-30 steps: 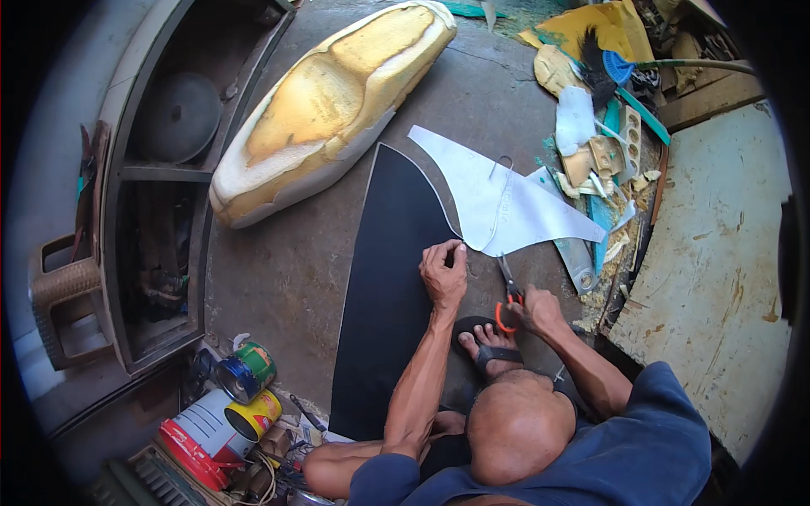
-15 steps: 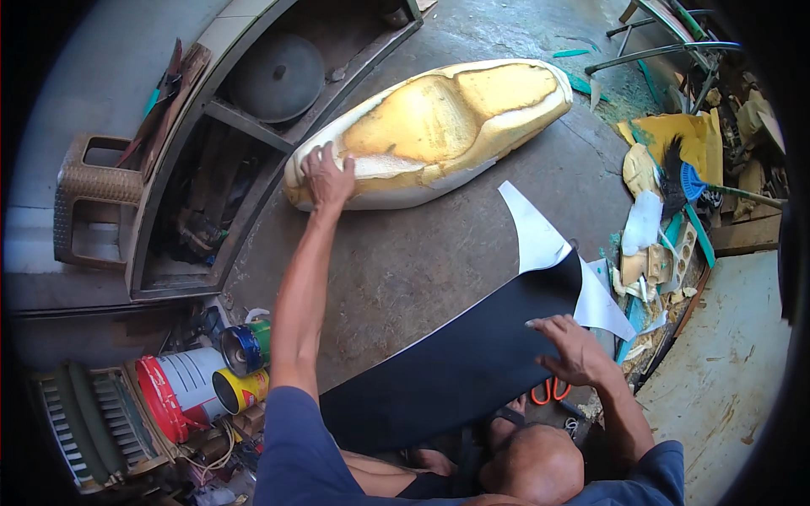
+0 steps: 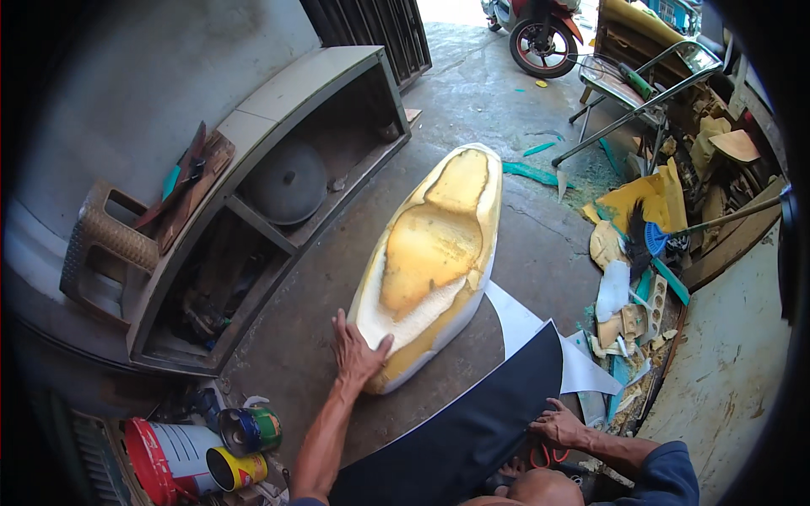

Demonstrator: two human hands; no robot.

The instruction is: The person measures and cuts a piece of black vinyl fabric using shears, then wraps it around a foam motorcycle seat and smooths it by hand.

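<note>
A long yellow and white motorcycle seat foam (image 3: 430,244) lies on the floor ahead of me, its near end toward my left side. My left hand (image 3: 359,358) grips that near end, thumb on top and fingers along its left edge. Close in front of me a black sheet (image 3: 472,409) stretches to the right. At its right edge my right hand (image 3: 561,426) has its fingers curled on the material. Orange-handled scissors (image 3: 548,455) lie just below that hand, partly hidden. White sheet pieces (image 3: 515,316) stick out beyond the black sheet, by the foam's right side.
A low cabinet (image 3: 270,126) runs along the left wall, with a woven-pattern stool (image 3: 114,244) beside it. Paint buckets and cans (image 3: 181,455) stand at the lower left. Foam scraps (image 3: 620,291), a blue broom (image 3: 654,239) and a folding chair (image 3: 641,93) line the right. A motorcycle (image 3: 540,42) stands far back.
The seat foam has swung from lying crosswise to pointing away from me, its near end coming closer with my left hand. My right hand has lowered onto the black sheet's edge. The view has tilted up.
</note>
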